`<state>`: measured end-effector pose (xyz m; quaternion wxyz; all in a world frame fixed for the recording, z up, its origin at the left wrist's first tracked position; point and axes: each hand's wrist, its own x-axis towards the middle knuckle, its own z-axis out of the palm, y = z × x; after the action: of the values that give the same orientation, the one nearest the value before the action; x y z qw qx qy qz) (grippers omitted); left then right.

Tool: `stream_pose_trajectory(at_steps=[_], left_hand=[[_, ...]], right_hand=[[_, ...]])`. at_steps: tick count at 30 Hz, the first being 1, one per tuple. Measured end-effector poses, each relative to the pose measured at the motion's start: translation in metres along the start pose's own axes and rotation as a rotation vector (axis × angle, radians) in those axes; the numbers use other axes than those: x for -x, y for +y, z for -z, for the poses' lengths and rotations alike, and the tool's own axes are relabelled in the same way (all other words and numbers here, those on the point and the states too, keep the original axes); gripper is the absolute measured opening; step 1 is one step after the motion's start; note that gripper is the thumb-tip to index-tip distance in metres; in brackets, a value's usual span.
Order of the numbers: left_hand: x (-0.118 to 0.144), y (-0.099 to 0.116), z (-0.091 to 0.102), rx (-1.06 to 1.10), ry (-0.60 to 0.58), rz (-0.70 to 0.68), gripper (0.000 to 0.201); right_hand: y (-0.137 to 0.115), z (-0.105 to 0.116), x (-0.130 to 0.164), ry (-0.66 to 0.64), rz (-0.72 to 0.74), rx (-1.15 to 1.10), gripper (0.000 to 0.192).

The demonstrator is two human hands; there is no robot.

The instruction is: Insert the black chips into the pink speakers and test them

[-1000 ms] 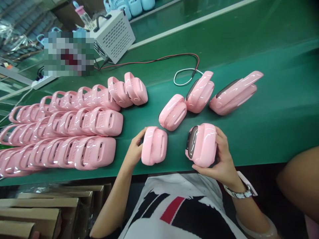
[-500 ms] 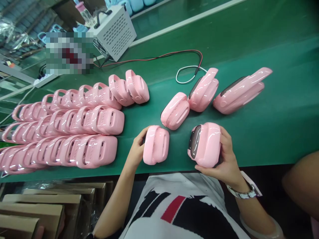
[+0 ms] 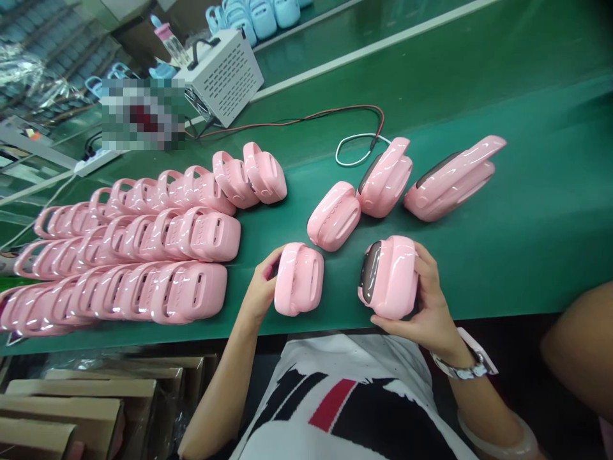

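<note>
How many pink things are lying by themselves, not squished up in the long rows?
5. One in the left hand, at; one in the right hand, at; three loose behind them on the green table.

Location: a factory assembly line. A long green work surface (image 3: 479, 76) with a white lane stripe (image 3: 373, 45) carries identical pink plastic casings (image 3: 143, 255) lined up in three tight rows. A white perforated power unit (image 3: 223, 76) with red and black leads (image 3: 335, 115) stands behind them. Matching blue casings (image 3: 253, 16) fill the far lane; cardboard cartons (image 3: 81, 402) sit below the bench edge.
</note>
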<state>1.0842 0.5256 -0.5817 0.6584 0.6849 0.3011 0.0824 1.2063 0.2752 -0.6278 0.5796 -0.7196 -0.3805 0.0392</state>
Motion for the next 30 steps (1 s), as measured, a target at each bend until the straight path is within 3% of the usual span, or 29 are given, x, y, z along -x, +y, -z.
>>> stream_pose_trajectory(at_steps=[3,6,8,10,12,15,20,24,30], left_hand=[[0.010,0.014,0.004,0.022,0.106,-0.055,0.059],[0.031,0.043,-0.010,0.153,0.403,-0.419,0.040],[0.042,0.058,-0.031,0.221,0.445,-0.608,0.039],[0.045,0.062,-0.058,0.243,0.248,-0.547,0.041],[0.037,0.054,-0.086,0.231,0.017,-0.362,0.040],[0.015,0.030,-0.118,0.123,-0.120,-0.177,0.043],[-0.008,0.012,-0.134,0.038,-0.199,-0.122,0.046],[-0.011,0.013,-0.134,0.090,-0.176,-0.072,0.040],[-0.012,0.012,-0.140,0.075,-0.084,-0.123,0.037]], right_hand=[[0.004,0.005,0.004,-0.047,-0.098,-0.187,0.097],[0.009,0.012,0.002,0.003,-0.297,-0.522,0.071],[0.011,0.017,-0.004,0.086,-0.428,-0.655,0.051],[0.010,0.021,-0.011,0.116,-0.525,-0.700,0.040],[0.008,0.023,-0.018,0.112,-0.583,-0.721,0.039],[0.006,0.024,-0.023,0.100,-0.640,-0.779,0.041],[0.010,0.024,-0.023,0.075,-0.659,-0.860,0.048],[0.013,0.024,-0.022,0.075,-0.676,-0.883,0.051],[0.011,0.023,-0.023,0.108,-0.672,-0.886,0.048]])
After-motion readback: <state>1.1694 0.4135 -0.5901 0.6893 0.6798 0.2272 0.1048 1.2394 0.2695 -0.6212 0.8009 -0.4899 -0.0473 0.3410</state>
